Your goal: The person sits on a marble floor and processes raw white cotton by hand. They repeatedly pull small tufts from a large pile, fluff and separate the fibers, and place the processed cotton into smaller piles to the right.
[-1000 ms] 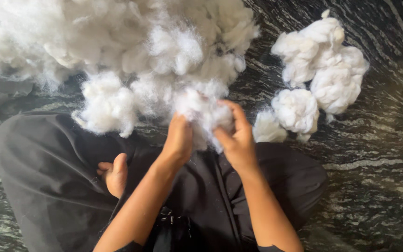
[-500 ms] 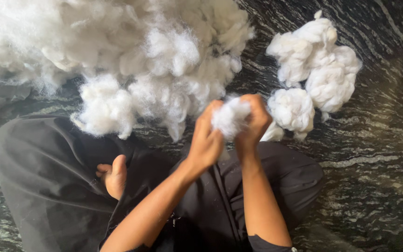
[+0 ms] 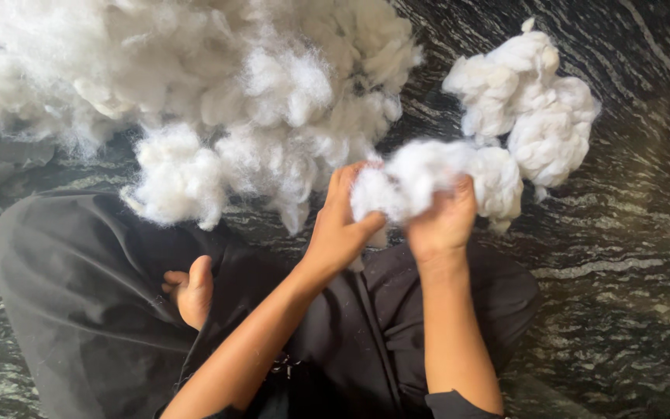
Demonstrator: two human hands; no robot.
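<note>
A big loose heap of white fibre (image 3: 195, 85) lies at the upper left on the dark marbled floor (image 3: 630, 256); a small pile of white balls (image 3: 533, 101) sits at the upper right; black trousers (image 3: 79, 295) and a bare foot (image 3: 191, 291) are below.

Big cotton heap (image 3: 195, 85) cut off at top and left edges.
</note>
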